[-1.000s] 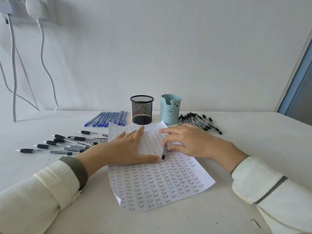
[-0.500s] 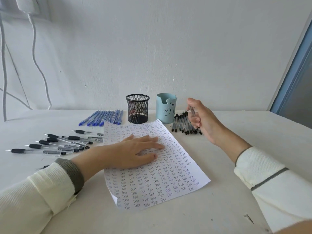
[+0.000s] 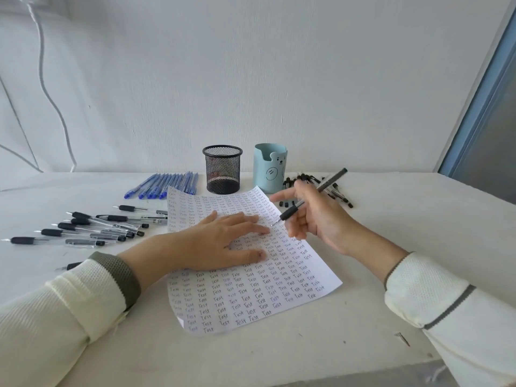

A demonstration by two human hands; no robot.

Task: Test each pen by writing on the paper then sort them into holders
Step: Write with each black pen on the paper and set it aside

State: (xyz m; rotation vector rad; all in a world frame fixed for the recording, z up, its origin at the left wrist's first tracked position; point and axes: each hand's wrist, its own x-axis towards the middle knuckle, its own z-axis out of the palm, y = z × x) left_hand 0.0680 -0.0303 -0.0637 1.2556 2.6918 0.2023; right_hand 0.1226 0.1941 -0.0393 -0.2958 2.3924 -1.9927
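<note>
Up in the right grip (image 3: 315,216), pinched in its fingers, sits a black pen (image 3: 332,180), tip just off the paper (image 3: 251,297). The left grip (image 3: 223,241) lies spread flat on that. Looks light, stiff, kinda slick, so I'd hold the rubbery sleeve below the fingers.

A single wide-angle view, worn on the person's head, looks forward and down over the counter (image 3: 363,317) toward the white wall (image 3: 279,79) behind it. It sits close (the left sleeve (image 3: 55,308) and right sleeve (image 3: 460,317) fill the lower corners), with the left hand (image 3: 217,244) and right hand (image 3: 315,219) mid-picture and a blue frame (image 3: 480,107) at the right edge.
</note>
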